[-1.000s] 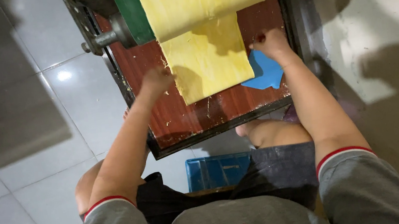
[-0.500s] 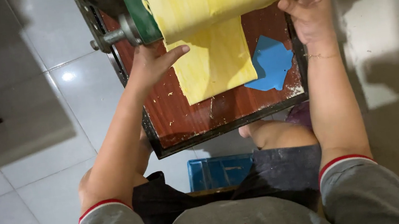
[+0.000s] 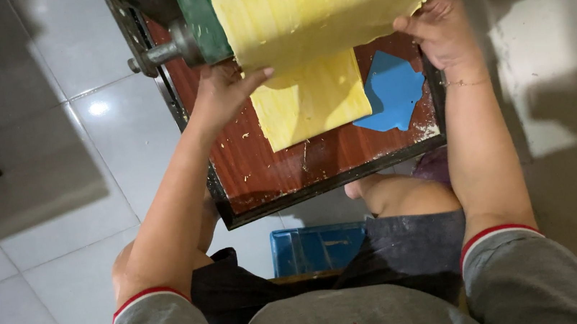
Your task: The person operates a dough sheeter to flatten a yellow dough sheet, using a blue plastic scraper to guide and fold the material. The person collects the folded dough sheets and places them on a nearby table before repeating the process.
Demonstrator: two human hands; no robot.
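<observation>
Left hand (image 3: 223, 93): fingers loosely spread and curled, thumb out toward the right, gripping the lower left edge of the dough sheet (image 3: 318, 6). Fingertips tuck under the sheet where it hangs off the roller; cannot tell how tightly they close.

Right hand (image 3: 441, 30): fingers bent, pinching the sheet's right edge, which is wavy there. A thin bracelet sits on the wrist just below the hand.

Dough sheet: wide, yellow, streaked, draped over the roller above and between both hands. Its narrower tail (image 3: 310, 100) lies flat on the board (image 3: 304, 167) just below the left hand, running down between the two hands.

Board: reddish-brown, dark metal rim, flecked with crumbs and flour. A blue scraper (image 3: 391, 92) lies on it, just below the right hand, beside the tail, possibly touching its right edge.

Left of the left hand: green machine side panel (image 3: 196, 17) and a metal shaft (image 3: 160, 52) sticking out.

Below the board: the person's bare knees, dark apron, grey sleeves with red trim, a blue crate (image 3: 316, 247) between the legs. White tile floor (image 3: 29, 177) around.
</observation>
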